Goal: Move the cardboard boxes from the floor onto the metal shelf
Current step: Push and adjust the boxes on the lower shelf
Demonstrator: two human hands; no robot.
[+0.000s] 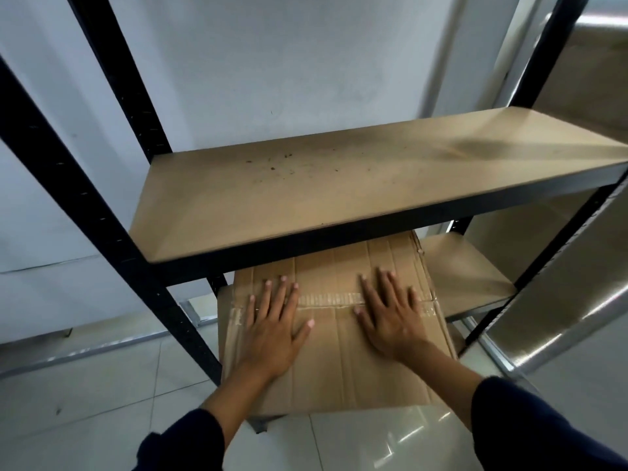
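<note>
Cardboard box (pixel 336 338) lengthwise into shelf (pixel 339 185), flat under hands (pixel 275 328)

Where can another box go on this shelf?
The upper board lies bare from post to post, with only small specks. On the lower board, a bare strip shows right of the cardboard box. The left side is crowded: the box fills it, with left hand and right hand flat on top.

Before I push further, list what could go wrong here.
1. The box overhangs the lower shelf toward you; if you let go it may tip to the floor.
2. Both hands, left and right, only press flat on top, so the box could slip.
3. The upper shelf sits close above; fingers could get pinched.
</note>
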